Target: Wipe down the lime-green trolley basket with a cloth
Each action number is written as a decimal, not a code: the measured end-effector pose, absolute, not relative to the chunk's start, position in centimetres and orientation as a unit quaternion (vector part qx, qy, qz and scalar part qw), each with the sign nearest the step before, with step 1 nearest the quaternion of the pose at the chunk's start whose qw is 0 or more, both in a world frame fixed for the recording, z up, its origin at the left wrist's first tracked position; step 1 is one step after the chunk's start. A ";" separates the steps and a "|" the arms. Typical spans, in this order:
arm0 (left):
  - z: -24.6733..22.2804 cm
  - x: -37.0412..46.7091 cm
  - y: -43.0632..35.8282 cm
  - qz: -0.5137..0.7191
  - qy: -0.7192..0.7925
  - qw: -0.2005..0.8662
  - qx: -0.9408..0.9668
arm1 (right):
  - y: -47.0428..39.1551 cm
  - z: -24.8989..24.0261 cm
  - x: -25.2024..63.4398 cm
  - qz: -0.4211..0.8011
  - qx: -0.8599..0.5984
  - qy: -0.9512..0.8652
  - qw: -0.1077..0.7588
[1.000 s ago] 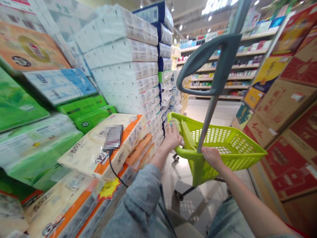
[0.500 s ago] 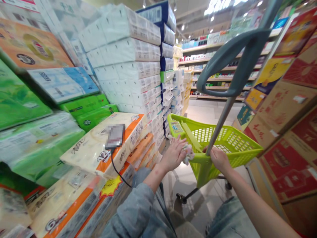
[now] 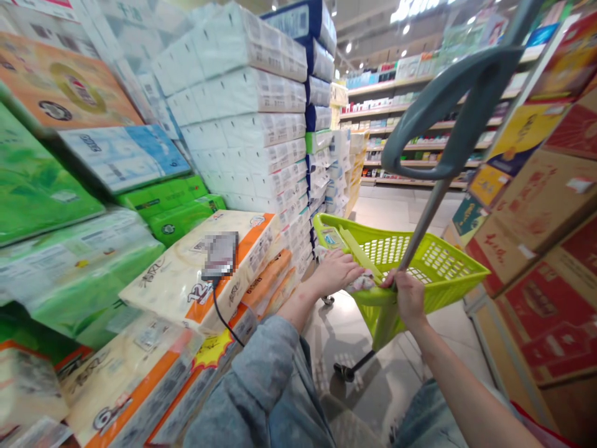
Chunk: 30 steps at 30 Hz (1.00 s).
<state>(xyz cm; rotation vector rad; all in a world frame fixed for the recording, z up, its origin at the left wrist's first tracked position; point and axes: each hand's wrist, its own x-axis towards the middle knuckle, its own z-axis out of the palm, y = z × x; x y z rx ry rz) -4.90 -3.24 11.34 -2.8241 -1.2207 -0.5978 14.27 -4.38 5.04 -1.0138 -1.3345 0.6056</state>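
A lime-green shopping cart point(image 3: 431, 292) with a perforated basket stands in front of me. My left hand point(image 3: 336, 272) lies over its near rim, with a crumpled pale cloth point(image 3: 361, 281) under the palm and fingers. Part of that cloth sticks out past the fingertips. Wrapped round the grey pole point(image 3: 418, 231) just above the basket rim is my right hand point(image 3: 409, 298). The pole leans up to the right and carries a dark grey loop handle point(image 3: 450, 118).
Packs of tissue paper point(image 3: 233, 112) are stacked high on the left. On a beige pack lies a blurred-out device point(image 3: 220, 254) with a black cable. Red and brown cartons point(image 3: 545, 311) line the right side. Stocked shelves point(image 3: 410, 118) stand beyond the tiled floor.
My left hand has slid a little to the right along the cart's rim with the cloth. My right hand keeps its grip on the pole, and the view has shifted slightly.
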 end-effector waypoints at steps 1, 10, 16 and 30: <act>11.3 -5.1 -3.0 -0.197 -0.400 -0.013 -0.895 | -4.2 4.9 14.3 0.265 -0.442 -0.581 0.630; 10.1 -5.2 -0.1 -0.254 -0.567 -0.111 -0.776 | -3.6 4.1 14.3 0.306 -0.424 -0.564 0.640; 11.8 -4.1 1.5 -0.240 -0.570 -0.076 -0.782 | -4.3 4.3 14.7 0.323 -0.400 -0.564 0.646; 12.4 -3.5 2.1 -0.164 -0.521 -0.045 -0.837 | -5.1 4.1 16.3 0.303 -0.396 -0.576 0.648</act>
